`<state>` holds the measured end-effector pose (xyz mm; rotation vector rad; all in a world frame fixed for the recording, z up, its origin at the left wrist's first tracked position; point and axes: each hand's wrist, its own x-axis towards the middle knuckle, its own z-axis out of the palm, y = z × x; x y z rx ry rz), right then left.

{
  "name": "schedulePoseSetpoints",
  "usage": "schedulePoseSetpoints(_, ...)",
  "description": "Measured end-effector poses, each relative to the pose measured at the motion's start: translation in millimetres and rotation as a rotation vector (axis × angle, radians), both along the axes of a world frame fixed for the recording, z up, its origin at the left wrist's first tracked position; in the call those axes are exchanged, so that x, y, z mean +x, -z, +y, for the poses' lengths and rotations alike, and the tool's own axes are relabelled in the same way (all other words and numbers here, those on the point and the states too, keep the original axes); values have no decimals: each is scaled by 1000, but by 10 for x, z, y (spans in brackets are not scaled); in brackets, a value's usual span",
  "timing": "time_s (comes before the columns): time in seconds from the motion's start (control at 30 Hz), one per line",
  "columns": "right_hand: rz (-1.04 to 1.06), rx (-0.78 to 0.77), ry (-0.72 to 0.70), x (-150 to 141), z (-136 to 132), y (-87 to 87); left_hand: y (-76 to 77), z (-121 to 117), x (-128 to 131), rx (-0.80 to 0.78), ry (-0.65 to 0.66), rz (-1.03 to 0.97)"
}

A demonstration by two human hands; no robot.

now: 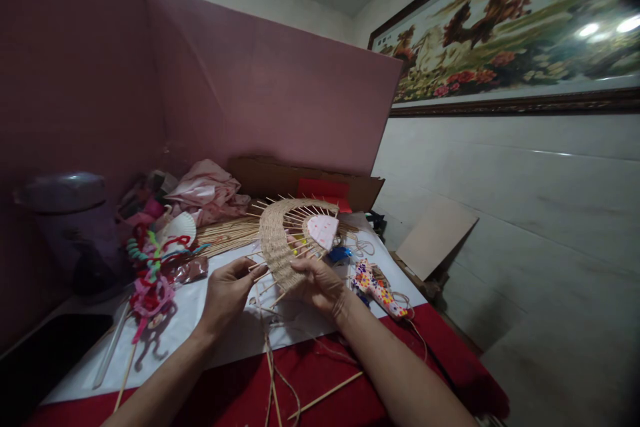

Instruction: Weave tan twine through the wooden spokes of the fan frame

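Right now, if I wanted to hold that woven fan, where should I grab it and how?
I'd pinch the woven fan by its tan band, near the lower end, coming from the near right: thumb in front, fingers behind, like the right hand. The band looks broad and flat, while thin sticks poke past its outer edge and would probably bend more easily.

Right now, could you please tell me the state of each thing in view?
Woven fan: held, bare stick ends protruding
Left hand: pinched at fan's edge
Right hand: holding fan's woven band
Loose sticks: lying piled
Pink sheet: crumpled
Purple container: upright
Horse picture: framed, hung
Flat board: leaning
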<state>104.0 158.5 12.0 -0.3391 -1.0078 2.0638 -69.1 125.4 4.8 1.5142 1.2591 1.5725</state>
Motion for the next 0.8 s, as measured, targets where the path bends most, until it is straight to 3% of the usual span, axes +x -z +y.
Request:
schedulePoseSetpoints(0.27, 0, 7, -34, -5, -12, -21, -3, 6, -5, -21, -11, -3)
schedulePoseSetpoints(0.8, 24, -33, 37, -38, -16, 0, 15, 27, -13, -23, -22, 11)
